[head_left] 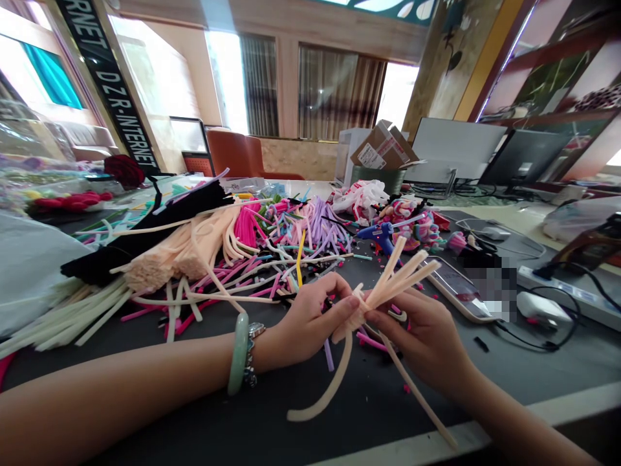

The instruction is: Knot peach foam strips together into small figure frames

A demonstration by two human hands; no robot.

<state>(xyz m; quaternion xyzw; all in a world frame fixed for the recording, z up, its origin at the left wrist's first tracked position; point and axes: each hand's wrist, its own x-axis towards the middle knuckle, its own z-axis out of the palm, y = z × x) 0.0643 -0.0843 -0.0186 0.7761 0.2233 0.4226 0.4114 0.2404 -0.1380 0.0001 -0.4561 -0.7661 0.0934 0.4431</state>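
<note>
Between my two hands is a small bunch of cream pipe cleaners (398, 279), wound together at the middle. Several ends fan up to the right, and two long ends hang down over the dark table. My left hand (310, 317), with a green bangle (238, 353) and a watch at its wrist, pinches the wound part from the left. From the right, the thumb and fingers of my right hand (422, 323) are closed on the bunch just under the fanned ends. The fingers partly hide the wound part.
Thick bundles of peach (160, 259) and black pipe cleaners (116, 249) lie at the left, with loose coloured pieces behind my hands. A blue glue gun (381, 238) lies beyond them. On the right are a phone (456, 288), a white charger (543, 310) and a power strip (572, 294).
</note>
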